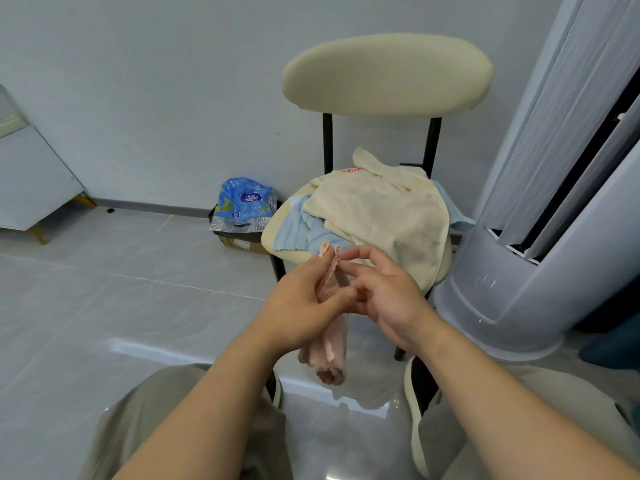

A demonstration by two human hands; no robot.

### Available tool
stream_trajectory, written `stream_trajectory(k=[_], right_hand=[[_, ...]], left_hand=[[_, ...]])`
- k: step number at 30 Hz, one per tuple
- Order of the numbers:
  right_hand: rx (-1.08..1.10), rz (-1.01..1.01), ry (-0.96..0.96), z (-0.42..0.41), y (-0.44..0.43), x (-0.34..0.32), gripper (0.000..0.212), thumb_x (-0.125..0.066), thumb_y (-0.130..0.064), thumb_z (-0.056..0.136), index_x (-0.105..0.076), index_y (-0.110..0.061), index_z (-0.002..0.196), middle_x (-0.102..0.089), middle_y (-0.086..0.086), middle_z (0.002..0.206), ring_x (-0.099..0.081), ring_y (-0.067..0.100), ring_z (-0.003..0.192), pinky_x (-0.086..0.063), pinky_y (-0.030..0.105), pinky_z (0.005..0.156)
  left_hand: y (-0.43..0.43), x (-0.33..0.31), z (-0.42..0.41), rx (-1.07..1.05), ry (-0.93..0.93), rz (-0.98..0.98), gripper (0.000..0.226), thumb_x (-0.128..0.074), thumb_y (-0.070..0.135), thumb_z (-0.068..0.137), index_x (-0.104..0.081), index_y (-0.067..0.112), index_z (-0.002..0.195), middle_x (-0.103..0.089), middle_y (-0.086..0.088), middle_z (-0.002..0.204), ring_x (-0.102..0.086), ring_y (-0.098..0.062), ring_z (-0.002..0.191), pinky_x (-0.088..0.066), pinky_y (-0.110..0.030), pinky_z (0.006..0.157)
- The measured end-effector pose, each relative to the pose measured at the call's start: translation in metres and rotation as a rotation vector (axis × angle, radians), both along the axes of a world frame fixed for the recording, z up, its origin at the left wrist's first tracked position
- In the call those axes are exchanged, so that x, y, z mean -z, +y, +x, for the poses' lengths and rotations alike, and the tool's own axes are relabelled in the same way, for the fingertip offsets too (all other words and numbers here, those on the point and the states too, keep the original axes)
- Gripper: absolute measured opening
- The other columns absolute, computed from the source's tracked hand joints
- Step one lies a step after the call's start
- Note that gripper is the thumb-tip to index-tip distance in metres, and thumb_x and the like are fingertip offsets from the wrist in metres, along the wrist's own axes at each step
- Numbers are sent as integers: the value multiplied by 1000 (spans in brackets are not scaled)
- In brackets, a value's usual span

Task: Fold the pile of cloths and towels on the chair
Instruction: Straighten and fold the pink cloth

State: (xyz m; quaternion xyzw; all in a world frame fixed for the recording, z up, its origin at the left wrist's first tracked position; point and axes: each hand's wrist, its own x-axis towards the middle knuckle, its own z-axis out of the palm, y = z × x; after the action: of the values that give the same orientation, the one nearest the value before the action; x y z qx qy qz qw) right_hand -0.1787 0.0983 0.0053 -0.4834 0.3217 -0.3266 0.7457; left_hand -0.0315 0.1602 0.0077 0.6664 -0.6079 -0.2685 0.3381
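Pink cloth [330,348]: hangs near you, before the chair [386,74], so it drapes straight.
Hands: your left hand [304,306] and right hand [388,296] both pinch its top.
Pile: cream towel [381,209] over blue cloth [304,230], farther off on that chair.

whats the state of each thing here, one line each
pink cloth, unfolded, bunched, hanging down
left hand, holds the pink cloth
right hand, pinches its top edge
cream towel, unfolded, draped over the chair seat
blue cloth, crumpled under the cream towel
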Motion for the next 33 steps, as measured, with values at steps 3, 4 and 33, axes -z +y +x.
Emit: stream_trajectory(k=[3,4,33], right_hand=[[1,27,-32,-1,-3,4,45,-37,21,87,-49,-7,121,-70,15,117,-71,41,85,-60,42,76],[16,3,-4,-2,-4,5,47,-43,21,86,-48,-9,121,-70,14,116,-72,40,84,-61,42,75],[-128,-529,753,-57,-53,21,14,-75,-14,86,-62,-9,81,-71,8,76,-73,18,66,-57,35,61]], left_hand=[[-2,2,2,25,-15,22,81,-69,32,80,-34,30,154,-30,18,158,-24,11,141,-27,-19,118],[-2,2,2,33,-16,36,79,-68,24,81,-34,30,153,-33,19,156,-27,13,138,-27,-14,115],[-9,14,33,-23,-496,159,21,-55,10,91,-70,19,102,-69,1,98,-62,-19,92,-50,-32,79]])
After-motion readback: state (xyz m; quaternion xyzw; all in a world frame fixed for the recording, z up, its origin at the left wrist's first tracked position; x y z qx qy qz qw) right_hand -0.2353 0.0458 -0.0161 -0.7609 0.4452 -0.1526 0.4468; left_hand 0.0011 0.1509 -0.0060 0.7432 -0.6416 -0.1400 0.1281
